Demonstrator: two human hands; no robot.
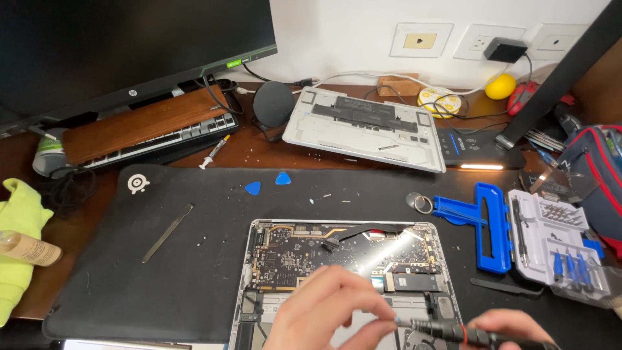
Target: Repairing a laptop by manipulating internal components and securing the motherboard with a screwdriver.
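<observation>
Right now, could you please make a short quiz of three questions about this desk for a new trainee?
1. True or false: the opened laptop lies on the black mat with its circuit board exposed.
2. Which tool does the right hand hold? A) black screwdriver B) flat metal bar C) blue pick
3. Fill in: the removed bottom cover lies behind the mat, beside the round black ______.

Key
1. True.
2. A: the black screwdriver points left, and the left hand pinches its tip. The flat metal bar and the blue picks lie untouched on the mat.
3. Speaker.
</observation>
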